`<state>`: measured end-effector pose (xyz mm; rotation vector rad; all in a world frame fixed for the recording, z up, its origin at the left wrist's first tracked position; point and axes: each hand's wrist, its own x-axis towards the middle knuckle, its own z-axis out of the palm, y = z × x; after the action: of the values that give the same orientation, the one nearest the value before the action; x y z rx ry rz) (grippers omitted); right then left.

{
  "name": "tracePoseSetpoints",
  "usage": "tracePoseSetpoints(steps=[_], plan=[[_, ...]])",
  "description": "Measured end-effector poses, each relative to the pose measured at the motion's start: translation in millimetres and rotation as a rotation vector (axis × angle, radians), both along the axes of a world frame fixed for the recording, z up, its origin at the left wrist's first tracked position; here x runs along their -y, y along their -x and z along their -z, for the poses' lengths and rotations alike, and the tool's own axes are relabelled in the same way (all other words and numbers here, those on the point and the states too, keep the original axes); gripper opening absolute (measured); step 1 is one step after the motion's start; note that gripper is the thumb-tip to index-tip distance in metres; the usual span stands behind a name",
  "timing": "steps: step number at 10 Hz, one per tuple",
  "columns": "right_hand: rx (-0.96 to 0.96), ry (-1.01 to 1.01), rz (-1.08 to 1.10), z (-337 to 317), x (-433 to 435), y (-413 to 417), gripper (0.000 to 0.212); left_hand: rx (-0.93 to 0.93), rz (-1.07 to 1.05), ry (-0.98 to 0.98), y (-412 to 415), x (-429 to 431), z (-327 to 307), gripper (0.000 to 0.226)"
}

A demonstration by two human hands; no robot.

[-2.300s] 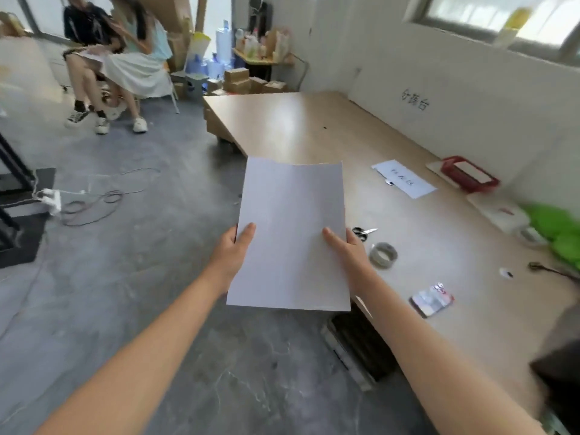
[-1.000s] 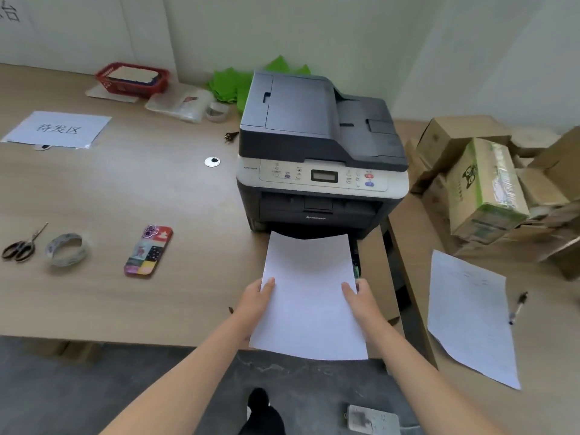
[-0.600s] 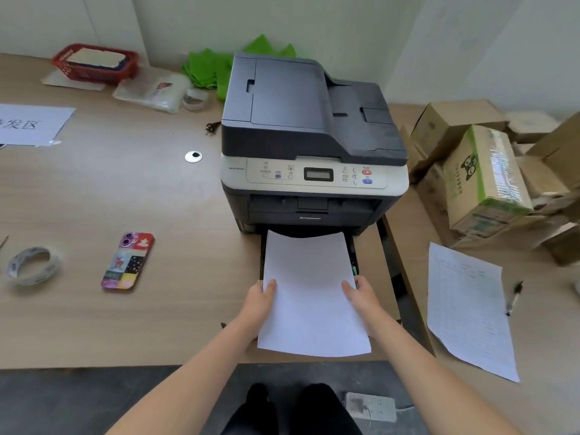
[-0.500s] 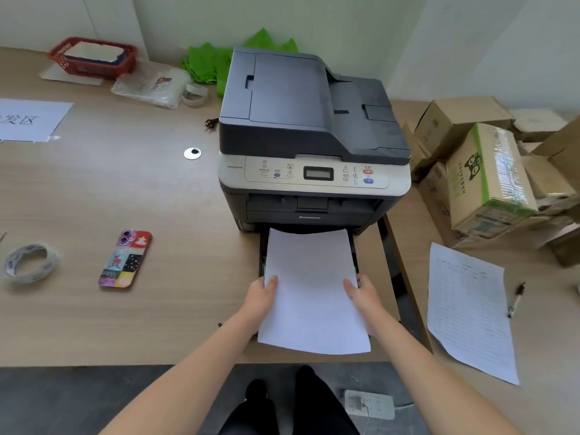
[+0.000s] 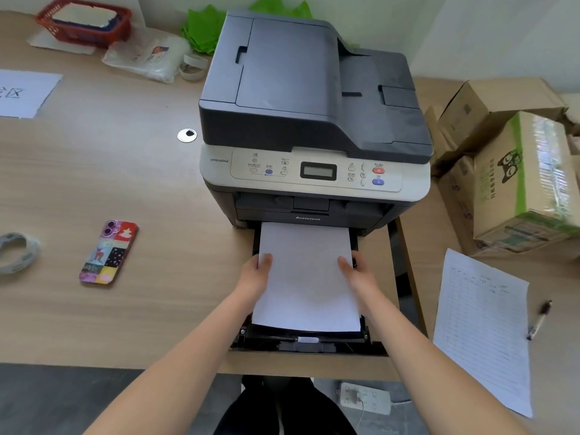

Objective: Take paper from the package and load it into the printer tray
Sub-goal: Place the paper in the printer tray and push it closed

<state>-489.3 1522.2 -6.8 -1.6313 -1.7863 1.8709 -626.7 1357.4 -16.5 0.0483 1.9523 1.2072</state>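
From my feed the scene is bright and evenly lit by soft, diffuse light, with only faint shadows under the printer [image 5: 314, 120] and beside the phone [image 5: 108, 252]. Glare streaks the taped cardboard box [image 5: 530, 183]. Wide-angle distortion bows the table [image 5: 94, 171] edges, and the corners look slightly soft.

Paper [image 5: 306, 277] carried from the open room to the printer [image 5: 314, 120], now lowered further into the pulled-out tray [image 5: 307, 342], far edge pushed under the printer's front, hands [image 5: 259, 274] slid forward along its side edges
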Motion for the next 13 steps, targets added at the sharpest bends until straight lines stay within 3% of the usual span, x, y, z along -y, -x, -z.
tracePoseSetpoints(steps=[2, 3, 4, 5, 7, 9, 10, 11, 12, 13], plan=[[-0.013, -0.088, 0.033, 13.6, -3.3, 11.3, 0.044, -0.119, -0.053, 0.067, 4.3, -19.1, 2.3, 0.045], [0.075, -0.253, -0.017, 16.5, 5.6, 18.5, 0.041, -0.259, -0.170, 0.130, 1.7, -19.9, 11.3, 0.030], [0.198, -0.393, -0.164, 23.8, 8.6, 18.9, 0.044, -0.399, -0.124, 0.167, -6.8, -22.1, 17.7, 0.030], [0.268, -0.539, -0.295, 22.3, 11.1, 20.1, 0.062, -0.499, -0.009, 0.175, -12.2, -26.7, 20.5, 0.037], [0.456, -1.024, -0.518, 44.6, 8.9, 9.8, 0.076, -0.883, 0.168, 0.529, -10.6, -27.3, 39.4, 0.040], [0.534, -1.172, -0.539, 56.5, 6.0, 0.1, 0.074, -1.084, 0.304, 0.764, -13.2, -29.5, 47.1, 0.050], [0.484, -1.152, -0.521, 57.8, 9.2, -5.7, 0.078, -1.050, 0.252, 0.720, -14.0, -27.2, 40.1, 0.058], [0.469, -1.093, -0.533, 50.9, 11.2, -14.7, 0.095, -0.948, 0.227, 0.601, -16.1, -8.8, 36.7, 0.083], [0.461, -0.888, -0.594, 40.1, 14.8, -27.1, 0.122, -0.740, 0.394, 0.569, -23.5, 13.8, 35.0, 0.125], [0.468, -0.753, -0.665, 35.7, 20.0, -30.7, 0.136, -0.686, 0.496, 0.601, -26.7, 16.5, 32.6, 0.143]])
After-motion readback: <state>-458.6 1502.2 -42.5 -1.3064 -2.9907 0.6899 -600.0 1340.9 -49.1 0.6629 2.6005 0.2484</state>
